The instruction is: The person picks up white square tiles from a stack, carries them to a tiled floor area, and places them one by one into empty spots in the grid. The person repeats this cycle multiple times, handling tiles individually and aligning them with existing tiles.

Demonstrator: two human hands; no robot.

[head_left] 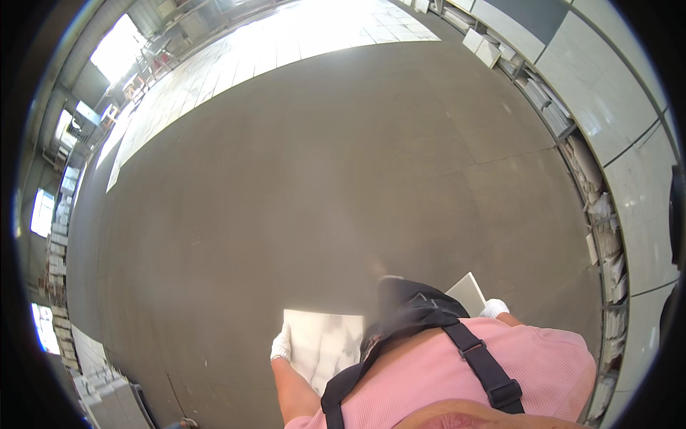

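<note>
Currently, a white tile [325,343] is carried flat in front of the body, above the grey concrete floor [307,171]. The left hand [281,344], in a white glove, is closed on the tile's left edge. The right hand [494,308], also gloved in white, is seen beside a second pale slab [468,292] at the right hip; whether it is closed on that slab cannot be told, since the fingers are hidden by the pink shirt [486,372] and the black harness straps [471,350].

For the carry to be done well, the tile is best kept level and close to the torso, with the grip held firm along the edge so that the slab cannot slip or tip. Corners are judged to be the weak points and are to be kept clear of the racks [604,236] of stacked tiles along the right wall.

The tile is seen as square, thin and rigid, with a white glossy face marked by faint grey veining, as in marble. Its upper edge is brightly lit; its right portion is hidden behind the harness.
</note>
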